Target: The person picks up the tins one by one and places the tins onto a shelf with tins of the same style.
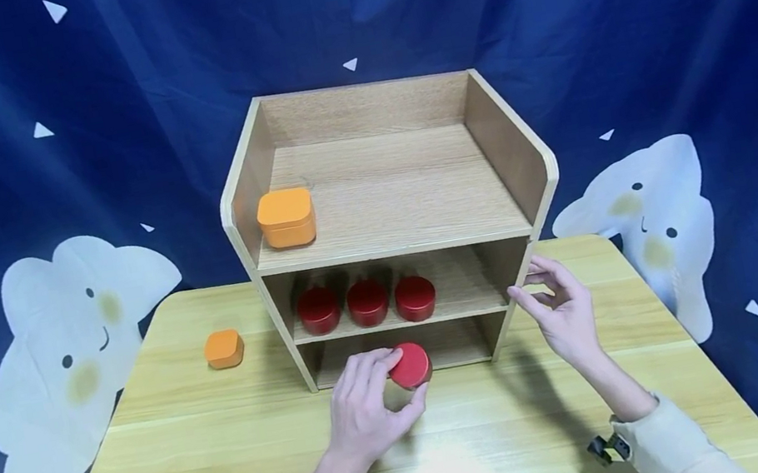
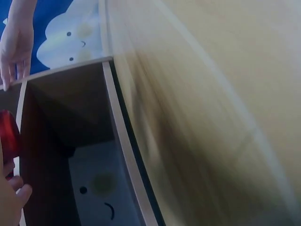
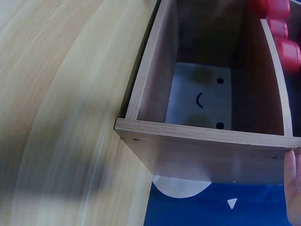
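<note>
The red round container [image 1: 411,364] is pinched between the fingers and thumb of the left hand [image 1: 366,403], in front of the wooden shelf [image 1: 409,189]; the shelf's right side is touched by the loosely extended fingers of the right hand [image 1: 565,309]. The container is judged light, stiff and perhaps slippery, best gripped round its side. Its contents cannot be told; in the left wrist view it is cut off.

No text, label, brand or number can be read.
</note>
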The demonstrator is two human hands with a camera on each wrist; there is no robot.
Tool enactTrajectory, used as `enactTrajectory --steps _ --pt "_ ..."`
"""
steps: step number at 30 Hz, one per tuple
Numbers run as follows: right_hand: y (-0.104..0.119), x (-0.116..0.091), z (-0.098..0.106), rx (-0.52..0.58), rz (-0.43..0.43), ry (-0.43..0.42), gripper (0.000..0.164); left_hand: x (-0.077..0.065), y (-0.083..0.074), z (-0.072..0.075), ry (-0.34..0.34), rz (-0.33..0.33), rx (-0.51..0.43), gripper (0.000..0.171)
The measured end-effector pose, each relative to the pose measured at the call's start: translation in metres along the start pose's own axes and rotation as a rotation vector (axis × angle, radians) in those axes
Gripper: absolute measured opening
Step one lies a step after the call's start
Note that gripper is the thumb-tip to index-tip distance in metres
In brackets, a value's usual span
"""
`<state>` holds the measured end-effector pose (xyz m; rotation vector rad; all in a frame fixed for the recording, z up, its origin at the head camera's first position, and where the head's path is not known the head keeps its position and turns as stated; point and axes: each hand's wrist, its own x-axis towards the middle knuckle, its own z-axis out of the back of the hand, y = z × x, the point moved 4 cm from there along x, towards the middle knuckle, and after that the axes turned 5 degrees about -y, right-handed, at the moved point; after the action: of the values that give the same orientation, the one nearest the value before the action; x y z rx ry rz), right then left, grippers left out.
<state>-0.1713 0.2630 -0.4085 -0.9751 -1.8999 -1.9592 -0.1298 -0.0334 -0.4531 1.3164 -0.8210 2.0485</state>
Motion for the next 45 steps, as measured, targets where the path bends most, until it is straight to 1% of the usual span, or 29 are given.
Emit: enactTrajectory --steps 5,12,16,22,29,35,40,45 --pt "0.0 0.0 0.001 -0.004 0.001 -0.008 0.053 0.01 -0.012 -0.009 -0.054 -0.04 0.034 0.042" --pt "-0.001 0.001 0.002 -0.005 0.005 -0.001 0.052 0.023 -0.027 -0.022 -0.106 -0.101 0.081 0.04" --pt "-0.001 0.001 0.002 0.006 0.002 -0.005 0.053 0.029 -0.032 -0.029 -0.109 -0.106 0.091 0.043" --pt "-0.002 0.001 0.002 0.001 -0.008 -0.011 0.052 0.037 -0.037 -0.036 -0.117 -0.096 0.12 0.046" --pt "-0.002 0.001 0.002 -0.017 -0.004 0.001 0.051 0.04 -0.041 -0.045 -0.137 -0.106 0.185 0.044" --pt "-0.003 0.0 0.002 -0.025 -0.018 -0.002 0.049 0.041 -0.042 -0.05 -0.141 -0.096 0.234 0.044" --pt "-0.003 0.0 0.002 -0.031 -0.038 -0.013 0.049 0.041 -0.042 -0.053 -0.139 -0.09 0.255 0.045" --pt "-0.003 0.0 0.001 -0.024 -0.04 -0.014 0.049 0.04 -0.042 -0.055 -0.136 -0.09 0.274 0.046"
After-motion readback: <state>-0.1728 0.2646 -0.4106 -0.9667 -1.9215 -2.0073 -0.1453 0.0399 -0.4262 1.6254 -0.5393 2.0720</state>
